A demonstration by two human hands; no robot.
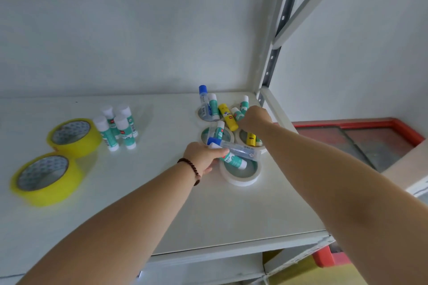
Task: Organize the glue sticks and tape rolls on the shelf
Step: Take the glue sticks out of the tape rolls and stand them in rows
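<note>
Glue sticks [228,116] lying inside white tape rolls [240,172]; left hand [203,156] grasping two sticks; right hand [254,118] clenched among others.

Two yellow tape rolls [59,155], four white tape rolls [240,172], four upright glue sticks [117,127], roughly ten jumbled glue sticks [228,117].

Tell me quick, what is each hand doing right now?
Left hand: closed on a teal glue stick and a blue-capped tube.
Right hand: curled into the glue stick pile; grip cannot be told.
</note>
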